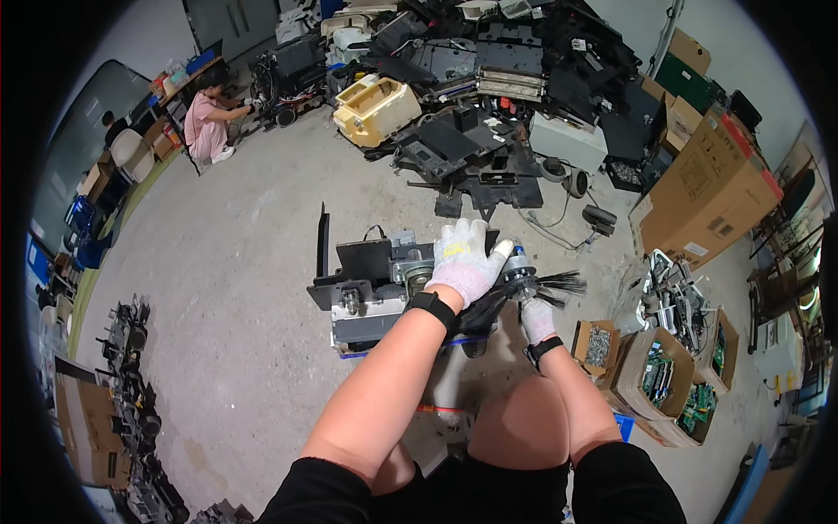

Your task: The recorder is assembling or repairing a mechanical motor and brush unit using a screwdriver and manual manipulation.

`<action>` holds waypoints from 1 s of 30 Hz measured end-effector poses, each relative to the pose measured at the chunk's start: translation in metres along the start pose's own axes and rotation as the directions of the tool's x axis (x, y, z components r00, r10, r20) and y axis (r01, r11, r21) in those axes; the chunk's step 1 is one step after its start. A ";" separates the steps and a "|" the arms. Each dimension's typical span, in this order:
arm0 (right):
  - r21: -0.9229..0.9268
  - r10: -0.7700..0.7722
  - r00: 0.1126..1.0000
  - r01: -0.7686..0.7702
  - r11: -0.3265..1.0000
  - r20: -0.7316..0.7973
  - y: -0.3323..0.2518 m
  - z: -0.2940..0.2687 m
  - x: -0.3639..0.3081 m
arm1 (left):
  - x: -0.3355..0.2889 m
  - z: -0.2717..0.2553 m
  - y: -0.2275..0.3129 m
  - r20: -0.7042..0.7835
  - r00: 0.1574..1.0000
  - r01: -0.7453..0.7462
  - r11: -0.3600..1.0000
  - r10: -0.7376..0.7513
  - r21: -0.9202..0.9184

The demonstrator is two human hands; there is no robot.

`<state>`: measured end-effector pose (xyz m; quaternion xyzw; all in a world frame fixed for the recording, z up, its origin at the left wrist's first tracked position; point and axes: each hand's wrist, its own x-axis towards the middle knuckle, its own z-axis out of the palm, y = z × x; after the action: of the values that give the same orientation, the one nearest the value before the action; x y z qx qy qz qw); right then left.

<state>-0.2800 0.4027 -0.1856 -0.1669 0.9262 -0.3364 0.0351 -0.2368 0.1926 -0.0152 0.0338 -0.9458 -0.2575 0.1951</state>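
Observation:
A black and silver machine chassis (375, 327) lies on the floor in front of my knees, with metal brackets and a motor housing on top. My left hand (467, 258), in a white work glove, rests on it with fingers stretched out, thumb toward the right. At its right end sits a round brush (559, 284) with black bristles, below a silver cylindrical motor (515, 258). My right hand (537, 320), also gloved, is closed at the near side of the brush hub. Its fingertips are partly hidden there, so what they hold is unclear.
Black plastic parts (463, 144) are heaped ahead, beside a cream plastic housing (375, 109). Right stand a large carton (707, 188) and boxes of circuit boards (659, 375). Dismantled black parts (131, 375) line the left. A person in pink (209, 122) crouches at the far left.

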 end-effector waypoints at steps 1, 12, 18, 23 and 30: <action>0.083 0.033 0.999 -0.033 0.996 0.005 -0.001 0.001 -0.002 | 0.000 -0.001 0.000 -0.001 1.000 -0.002 1.000 0.002 0.002; -0.117 -0.074 0.996 0.067 0.991 -0.057 0.011 0.004 -0.002 | -0.003 -0.005 0.002 0.015 0.999 0.028 1.000 -0.028 0.007; -0.172 -0.187 0.981 0.175 0.969 -0.055 0.021 0.013 0.000 | 0.001 -0.004 0.004 0.019 0.999 0.028 1.000 -0.028 0.004; 0.427 -0.023 0.999 0.040 0.903 -0.045 -0.007 0.007 -0.010 | 0.002 -0.005 0.002 0.033 0.998 0.059 0.998 -0.060 0.014; -0.387 -0.259 0.966 0.233 0.892 -0.017 0.015 0.013 0.000 | 0.000 -0.002 0.004 0.010 0.998 0.061 0.998 -0.062 0.026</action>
<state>-0.2825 0.4058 -0.2051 -0.2747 0.9458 -0.1571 -0.0725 -0.2359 0.1945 -0.0115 0.0640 -0.9485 -0.2515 0.1815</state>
